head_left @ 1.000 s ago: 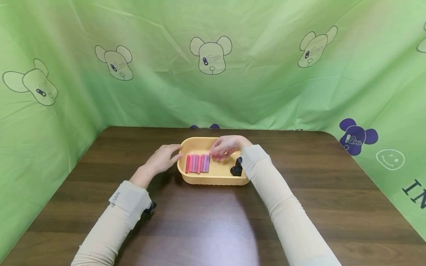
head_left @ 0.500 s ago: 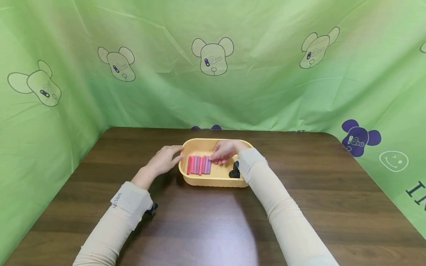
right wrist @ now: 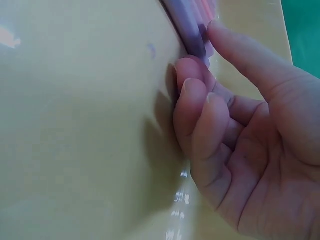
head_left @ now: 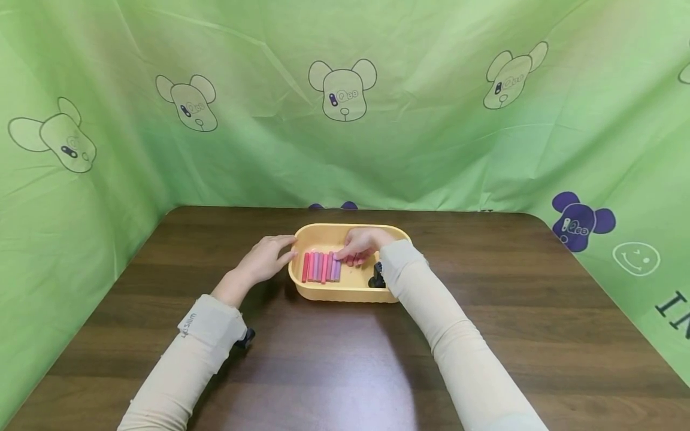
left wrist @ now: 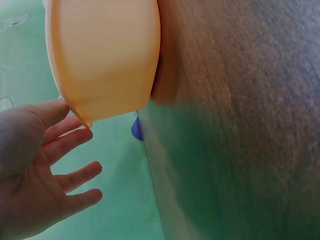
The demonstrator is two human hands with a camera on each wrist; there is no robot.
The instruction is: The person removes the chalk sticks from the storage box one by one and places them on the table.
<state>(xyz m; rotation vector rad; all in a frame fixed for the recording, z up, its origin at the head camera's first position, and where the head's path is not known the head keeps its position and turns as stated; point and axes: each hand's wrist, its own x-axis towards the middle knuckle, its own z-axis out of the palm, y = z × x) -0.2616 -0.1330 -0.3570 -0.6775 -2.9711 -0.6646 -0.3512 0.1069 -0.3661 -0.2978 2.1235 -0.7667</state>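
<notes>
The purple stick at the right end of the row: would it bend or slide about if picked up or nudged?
The purple stick is probably stiff, since it lies straight. It looks slim, so likely light. Nudged, it might slide, as the tray looks shiny inside, though the neighbouring sticks could block it leftward.

Dark brown wood-grain table (head_left: 496, 311), far corners rounded, pale sheen near middle. Creased green fabric backdrop (head_left: 426, 167) behind and along both sides. Printed on it: white outlined big-eared heads (head_left: 345, 99); at right, solid purple big-eared head (head_left: 575, 226), white winking smiley (head_left: 636, 259), dark capital letters (head_left: 671, 304).
</notes>
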